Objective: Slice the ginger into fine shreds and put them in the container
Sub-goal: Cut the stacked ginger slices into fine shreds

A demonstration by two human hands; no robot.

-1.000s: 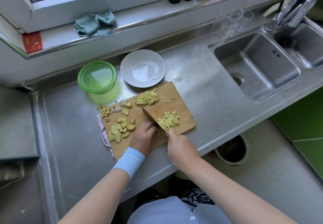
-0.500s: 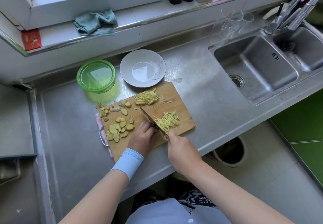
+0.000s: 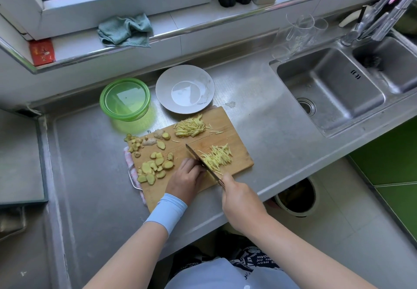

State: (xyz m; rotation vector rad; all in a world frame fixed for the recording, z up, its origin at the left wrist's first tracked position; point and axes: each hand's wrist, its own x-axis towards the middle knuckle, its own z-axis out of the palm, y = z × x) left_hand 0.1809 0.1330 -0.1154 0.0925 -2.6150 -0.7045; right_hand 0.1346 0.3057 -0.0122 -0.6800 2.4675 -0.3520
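Two shred piles on cutting board — light, loose, best scooped from beneath; right hand fingers clamped on knife, left hand fingers curled at blade — contents hidden.

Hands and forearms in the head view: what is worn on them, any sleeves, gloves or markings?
Both hands are bare, no gloves or rings visible. The left hand has a pale blue, snug fabric band around the wrist. The right hand and its forearm are uncovered, with nothing at the wrist. No markings show on either.
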